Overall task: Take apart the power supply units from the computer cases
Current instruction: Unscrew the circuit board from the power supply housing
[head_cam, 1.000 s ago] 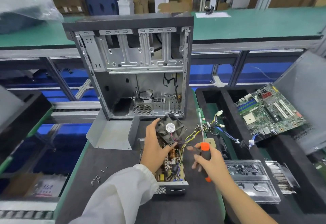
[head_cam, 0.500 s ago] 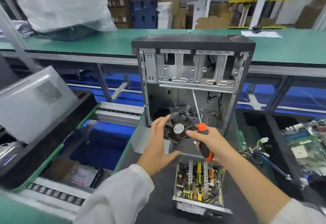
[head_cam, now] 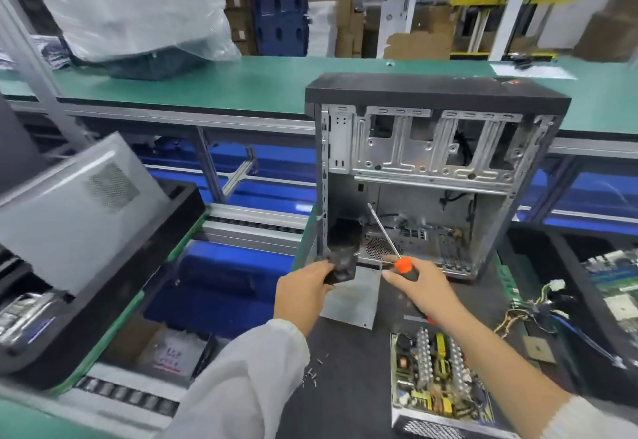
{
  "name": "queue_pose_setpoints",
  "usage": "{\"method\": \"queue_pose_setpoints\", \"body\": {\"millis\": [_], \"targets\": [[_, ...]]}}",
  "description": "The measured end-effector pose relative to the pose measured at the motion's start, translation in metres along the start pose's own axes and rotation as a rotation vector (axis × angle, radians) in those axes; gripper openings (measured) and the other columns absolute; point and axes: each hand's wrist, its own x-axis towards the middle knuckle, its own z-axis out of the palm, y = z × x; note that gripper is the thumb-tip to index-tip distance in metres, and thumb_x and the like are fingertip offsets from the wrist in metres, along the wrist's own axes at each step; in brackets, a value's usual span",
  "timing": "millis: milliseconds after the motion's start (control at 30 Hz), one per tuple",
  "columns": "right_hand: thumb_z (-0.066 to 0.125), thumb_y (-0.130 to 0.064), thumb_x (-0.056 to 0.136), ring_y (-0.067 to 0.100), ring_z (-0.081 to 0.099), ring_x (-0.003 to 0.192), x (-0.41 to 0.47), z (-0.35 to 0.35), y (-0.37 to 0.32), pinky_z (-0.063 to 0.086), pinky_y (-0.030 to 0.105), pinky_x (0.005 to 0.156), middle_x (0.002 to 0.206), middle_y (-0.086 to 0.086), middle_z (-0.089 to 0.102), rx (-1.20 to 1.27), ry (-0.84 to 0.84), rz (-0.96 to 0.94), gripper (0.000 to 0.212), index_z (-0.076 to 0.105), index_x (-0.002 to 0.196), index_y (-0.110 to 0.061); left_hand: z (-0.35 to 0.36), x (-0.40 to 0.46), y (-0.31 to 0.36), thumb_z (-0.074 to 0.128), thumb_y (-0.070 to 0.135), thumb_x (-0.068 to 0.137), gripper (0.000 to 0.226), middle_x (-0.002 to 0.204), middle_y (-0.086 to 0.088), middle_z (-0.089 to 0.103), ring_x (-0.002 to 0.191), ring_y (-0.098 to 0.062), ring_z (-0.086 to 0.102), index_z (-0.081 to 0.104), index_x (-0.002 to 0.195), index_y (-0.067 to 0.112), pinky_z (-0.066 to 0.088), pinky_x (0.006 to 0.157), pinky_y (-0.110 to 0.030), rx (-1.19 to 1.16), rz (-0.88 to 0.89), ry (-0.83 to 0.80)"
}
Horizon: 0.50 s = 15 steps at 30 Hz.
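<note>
An opened power supply unit lies on the dark mat at the lower middle, its circuit board bare. Its grey metal cover lies flat in front of the empty computer case, which stands upright with its side open. My left hand grips a black cooling fan, held out to the left of the case, blurred by motion. My right hand grips a screwdriver with an orange and black handle, its shaft pointing up and left into the case.
A black bin with a grey panel leaning in it stands at the left. At the right, a black tray holds a motherboard and loose cables. Small screws lie on the mat.
My view has swung left. My left hand has carried the fan off the power supply and leftward, away from the case front. My right hand has stayed near the case with the screwdriver.
</note>
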Motion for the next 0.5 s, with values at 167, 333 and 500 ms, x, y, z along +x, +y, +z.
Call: {"method": "queue_pose_setpoints", "body": {"millis": [167, 333, 500], "targets": [[0.068, -0.015, 0.088, 0.01, 0.055, 0.043, -0.041, 0.002, 0.028, 0.047, 0.024, 0.046, 0.058, -0.001, 0.067, 0.036, 0.127, 0.068, 0.011, 0.072, 0.089, -0.024, 0.034, 0.015, 0.001, 0.064, 0.021, 0.09, 0.024, 0.121, -0.002, 0.052, 0.108, -0.025, 0.056, 0.056, 0.113, 0.018, 0.037, 0.083, -0.034, 0.383, 0.197, -0.221], [0.069, -0.021, 0.088, 0.012, 0.05, 0.044, -0.079, -0.015, 0.046, 0.043, 0.023, 0.047, 0.049, 0.001, 0.058, 0.107, 0.243, 0.113, 0.009, 0.071, 0.079, -0.019, 0.061, 0.024, 0.011, 0.063, 0.014, 0.089, 0.038, 0.134, -0.009, 0.043, 0.119, -0.029, 0.049, 0.049, 0.125, 0.011, 0.038, 0.094, -0.037, 0.461, 0.323, -0.331], [0.069, -0.029, 0.087, 0.015, 0.047, 0.043, -0.104, -0.04, 0.066, 0.041, 0.027, 0.047, 0.048, 0.002, 0.052, 0.144, 0.425, 0.215, 0.031, 0.058, 0.065, -0.011, 0.067, 0.019, 0.009, 0.057, 0.011, 0.093, 0.041, 0.135, -0.007, 0.04, 0.12, -0.026, 0.048, 0.045, 0.131, 0.013, 0.042, 0.093, -0.033, 0.385, 0.218, -0.383]]}}
